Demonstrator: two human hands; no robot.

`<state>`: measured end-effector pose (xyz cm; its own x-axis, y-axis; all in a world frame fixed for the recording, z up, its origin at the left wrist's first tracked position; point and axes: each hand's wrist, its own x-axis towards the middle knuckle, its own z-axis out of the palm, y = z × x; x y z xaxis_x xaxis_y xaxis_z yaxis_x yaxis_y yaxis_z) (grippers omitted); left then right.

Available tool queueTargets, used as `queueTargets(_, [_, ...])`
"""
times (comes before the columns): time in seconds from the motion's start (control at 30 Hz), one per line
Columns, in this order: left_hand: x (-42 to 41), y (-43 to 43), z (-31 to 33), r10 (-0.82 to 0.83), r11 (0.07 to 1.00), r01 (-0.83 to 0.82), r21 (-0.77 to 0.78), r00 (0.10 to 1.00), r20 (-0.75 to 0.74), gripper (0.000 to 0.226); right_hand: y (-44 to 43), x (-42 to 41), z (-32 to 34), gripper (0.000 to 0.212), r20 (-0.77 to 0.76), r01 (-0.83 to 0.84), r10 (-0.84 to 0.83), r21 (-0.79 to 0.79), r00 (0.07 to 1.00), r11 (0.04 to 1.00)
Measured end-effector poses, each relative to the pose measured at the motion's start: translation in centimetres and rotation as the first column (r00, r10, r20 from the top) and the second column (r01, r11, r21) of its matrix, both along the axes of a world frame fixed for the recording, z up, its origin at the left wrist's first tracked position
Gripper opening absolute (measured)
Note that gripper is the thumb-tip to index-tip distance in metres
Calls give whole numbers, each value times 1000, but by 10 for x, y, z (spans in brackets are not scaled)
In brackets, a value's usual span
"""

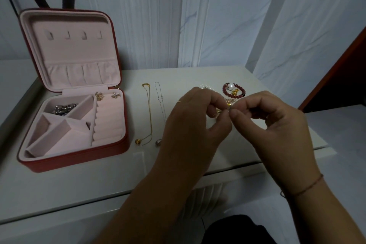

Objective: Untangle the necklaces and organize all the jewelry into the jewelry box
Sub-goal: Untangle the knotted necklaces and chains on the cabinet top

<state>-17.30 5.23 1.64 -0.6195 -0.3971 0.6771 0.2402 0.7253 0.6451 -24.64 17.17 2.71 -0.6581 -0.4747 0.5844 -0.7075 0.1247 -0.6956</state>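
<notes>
While my left hand (195,117) and right hand (277,125) meet above the table (79,184), both pinch a small tangled piece (227,107) between thumb and fingertips. Left of them lie the gold necklace (149,113) and silver necklace (160,99), apart, then the open jewelry box (79,156).

Dim, cool, even light; soft motion blur; wide-angle bending at edges.
</notes>
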Motion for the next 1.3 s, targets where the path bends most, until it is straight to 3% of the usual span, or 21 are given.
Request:
queueTargets(0.33, [1,2,0,-33,999,33,5,999,33,14,-1,0,-1,13,14,-32,32,-22,999,999])
queueTargets(0.5, [4,5,0,-131,980,116,160,988,86,10,-2,-1,-2,14,79,-83,84,-25,993,996])
queueTargets(0.57, [4,7,1,-227,928,185,323,969,100,6,-3,0,-3,18,173,-116,124,-55,977,992])
queueTargets(0.67, [4,9,3,-371,757,260,599,926,68,18,-7,-1,-7,23,360,-149,187,-130,914,980])
queueTargets(0.77, [3,7,2,-384,652,238,720,923,42,17,-6,-7,-12,24,492,-94,196,-224,848,970])
queueTargets(0.83, [2,3,-2,-303,728,188,659,951,63,10,-5,-9,-12,22,518,-71,197,-252,832,965])
queueTargets(0.9, [2,1,-4,-156,886,97,454,983,95,5,-4,-9,-12,23,506,-87,209,-254,837,963])
queueTargets(0.97, [2,0,-4,-23,975,5,222,997,79,17,-5,-6,-11,23,490,-116,235,-261,839,958])
queueTargets(1.13, [-1,0,-2,48,995,-51,-88,998,-43,26,-6,-4,-8,26,453,-139,233,-231,860,963])
queueTargets(1.3, [-5,1,-2,79,987,-83,-141,996,-32,21,-5,-3,-7,25,456,-149,241,-229,856,962])
